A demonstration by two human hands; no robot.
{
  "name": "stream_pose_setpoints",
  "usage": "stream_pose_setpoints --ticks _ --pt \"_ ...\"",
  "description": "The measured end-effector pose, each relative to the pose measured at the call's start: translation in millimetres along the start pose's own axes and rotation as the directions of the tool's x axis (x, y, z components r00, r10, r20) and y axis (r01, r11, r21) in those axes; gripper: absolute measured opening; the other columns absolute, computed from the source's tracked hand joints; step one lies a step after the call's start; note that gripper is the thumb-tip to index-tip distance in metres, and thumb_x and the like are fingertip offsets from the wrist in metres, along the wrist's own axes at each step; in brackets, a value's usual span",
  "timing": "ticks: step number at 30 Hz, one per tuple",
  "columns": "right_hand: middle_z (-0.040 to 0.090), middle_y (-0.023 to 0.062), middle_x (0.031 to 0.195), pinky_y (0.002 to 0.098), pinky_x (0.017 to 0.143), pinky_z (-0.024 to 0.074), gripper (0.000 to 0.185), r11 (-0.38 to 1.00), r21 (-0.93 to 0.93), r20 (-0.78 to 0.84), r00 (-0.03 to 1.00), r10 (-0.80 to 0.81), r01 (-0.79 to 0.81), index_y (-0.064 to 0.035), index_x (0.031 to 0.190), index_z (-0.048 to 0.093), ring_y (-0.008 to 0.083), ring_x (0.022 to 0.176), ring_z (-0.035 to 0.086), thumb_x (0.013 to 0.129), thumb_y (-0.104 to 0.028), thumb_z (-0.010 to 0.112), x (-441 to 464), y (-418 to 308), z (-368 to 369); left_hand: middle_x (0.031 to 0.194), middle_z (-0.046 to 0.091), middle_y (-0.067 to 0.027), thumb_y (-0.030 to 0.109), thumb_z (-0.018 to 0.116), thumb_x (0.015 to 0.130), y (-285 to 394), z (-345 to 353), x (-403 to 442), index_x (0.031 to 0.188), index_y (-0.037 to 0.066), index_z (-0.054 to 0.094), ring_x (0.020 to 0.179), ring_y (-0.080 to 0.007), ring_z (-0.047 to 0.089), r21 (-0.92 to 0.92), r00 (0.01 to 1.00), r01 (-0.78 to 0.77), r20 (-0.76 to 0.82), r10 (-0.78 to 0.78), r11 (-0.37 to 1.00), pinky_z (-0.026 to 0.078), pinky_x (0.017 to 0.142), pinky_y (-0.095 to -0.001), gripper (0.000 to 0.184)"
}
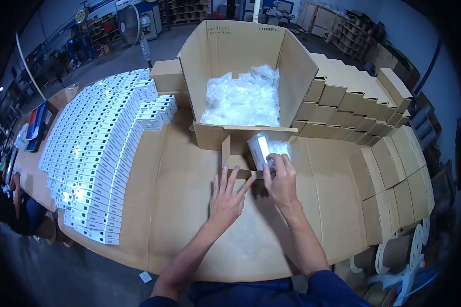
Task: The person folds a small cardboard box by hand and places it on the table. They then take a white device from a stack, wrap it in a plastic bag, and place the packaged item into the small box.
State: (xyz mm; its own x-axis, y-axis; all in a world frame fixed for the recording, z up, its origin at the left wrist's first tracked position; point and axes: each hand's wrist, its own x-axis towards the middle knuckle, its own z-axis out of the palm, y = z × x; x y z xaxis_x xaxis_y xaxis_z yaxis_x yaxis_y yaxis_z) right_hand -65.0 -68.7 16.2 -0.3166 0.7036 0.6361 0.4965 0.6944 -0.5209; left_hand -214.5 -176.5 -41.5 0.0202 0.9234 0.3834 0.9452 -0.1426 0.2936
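Observation:
A small open cardboard box [236, 159] stands at the middle of the table, against the front of a large carton. My left hand [226, 199] has its fingers spread, with the fingertips at the small box's near edge. My right hand [281, 179] is closed on a white item in clear plastic wrap [260, 149], tilted at the right side of the small box. More clear plastic shows just behind the right fingers. The large open carton [205, 137] holds a heap of clear plastic bags [243, 100].
Rows of small white boxes [95, 153] cover the table's left side. Brown cardboard boxes [338, 102] are stacked at the back right, with more [394, 179] along the right edge. A person's arm [17, 189] shows at far left. Spools [417, 245] stand below right.

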Motion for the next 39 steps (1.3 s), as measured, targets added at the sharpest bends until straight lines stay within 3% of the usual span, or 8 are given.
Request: stream_pose_setpoints --ticks 10,15,19,22,25,29,33,39 --pt "0.062 0.0211 0.091 0.0488 0.066 0.0543 0.007 0.967 -0.211 0.094 0.982 0.166 -0.143 0.0026 0.089 0.069 0.0399 0.071 0.066 0.085 -0.001 0.073 0 12 35 0.162 0.029 -0.0175 0.012 0.070 0.085 -8 11 -2 0.154 0.033 0.045 0.150 -0.0499 0.022 0.052 0.999 -0.018 -0.027 0.019 0.998 0.032 0.111 -0.0718 0.076" --pt "0.063 0.0235 0.108 0.0511 0.070 0.0567 0.018 0.921 -0.364 0.216 0.950 0.227 -0.137 0.0023 0.091 0.074 0.0427 0.075 0.068 0.092 -0.013 0.066 8 -1 20 0.162 0.030 -0.0171 0.015 0.070 0.087 -6 8 -1 0.155 0.030 0.044 0.151 -0.0483 0.023 0.054 0.999 -0.020 -0.029 0.021 0.998 0.032 0.112 -0.0689 0.075" --pt "0.060 0.0263 0.125 0.0507 0.073 0.0576 0.027 0.933 -0.354 0.270 0.950 0.159 -0.055 0.0031 0.107 0.073 0.0431 0.079 0.070 0.097 -0.019 0.061 3 9 9 0.160 0.034 -0.0162 0.016 0.070 0.087 -9 1 -3 0.155 0.027 0.044 0.150 -0.0443 0.027 -0.018 0.999 -0.025 -0.046 0.024 1.000 0.035 0.115 -0.0590 0.074" --pt "0.057 0.0242 0.128 0.0413 0.071 0.0582 0.026 0.872 -0.448 0.077 0.980 -0.181 0.196 0.0031 0.117 0.068 0.0342 0.082 0.071 0.097 -0.012 0.060 3 8 4 0.148 0.047 -0.0156 0.016 0.072 0.085 -20 -19 -8 0.144 0.018 0.056 0.143 -0.0379 0.041 -0.141 0.983 -0.085 -0.174 0.060 0.986 0.041 0.112 -0.0499 0.060" --pt "0.056 0.0201 0.129 0.0309 0.072 0.0568 0.028 0.986 0.029 -0.013 0.986 0.166 -0.165 0.0016 0.122 0.063 0.0240 0.086 0.068 0.095 -0.001 0.058 11 -36 -2 0.133 0.057 -0.0125 0.016 0.073 0.084 -61 -33 -18 0.130 0.014 0.062 0.129 -0.0337 0.054 -0.239 0.974 0.004 -0.219 -0.058 0.971 0.045 0.104 -0.0469 0.048" --pt "0.061 0.0188 0.117 0.0285 0.073 0.0554 0.024 0.920 0.365 0.031 0.986 -0.163 0.140 0.0027 0.116 0.062 0.0227 0.087 0.066 0.093 0.004 0.055 17 -72 44 0.123 0.059 -0.0144 0.009 0.073 0.082 -163 -47 -12 0.127 0.009 0.059 0.109 -0.0333 0.060 -0.134 0.931 0.227 -0.260 -0.255 0.965 0.048 0.097 -0.0456 0.048" --pt "0.062 0.0269 0.118 0.0467 0.091 0.0524 0.041 0.896 0.439 0.344 0.910 -0.232 0.063 0.0009 0.130 0.051 0.0419 0.105 0.064 0.089 0.003 0.055 39 -103 131 0.126 0.059 -0.0209 0.007 0.069 0.083 -250 -81 19 0.132 0.000 0.053 0.121 -0.0395 0.055 -0.072 0.895 0.252 -0.361 -0.261 0.965 0.046 0.103 -0.0470 0.052" --pt "0.060 0.0301 0.121 0.0549 0.098 0.0447 0.053 0.927 0.369 0.484 0.838 -0.252 0.066 0.0004 0.138 0.039 0.0489 0.113 0.056 0.086 0.005 0.048 102 -98 274 0.137 0.055 -0.0222 0.003 0.068 0.081 -307 -87 55 0.141 -0.003 0.047 0.130 -0.0398 0.051 0.087 0.902 0.182 -0.411 -0.132 0.979 0.042 0.111 -0.0456 0.064"
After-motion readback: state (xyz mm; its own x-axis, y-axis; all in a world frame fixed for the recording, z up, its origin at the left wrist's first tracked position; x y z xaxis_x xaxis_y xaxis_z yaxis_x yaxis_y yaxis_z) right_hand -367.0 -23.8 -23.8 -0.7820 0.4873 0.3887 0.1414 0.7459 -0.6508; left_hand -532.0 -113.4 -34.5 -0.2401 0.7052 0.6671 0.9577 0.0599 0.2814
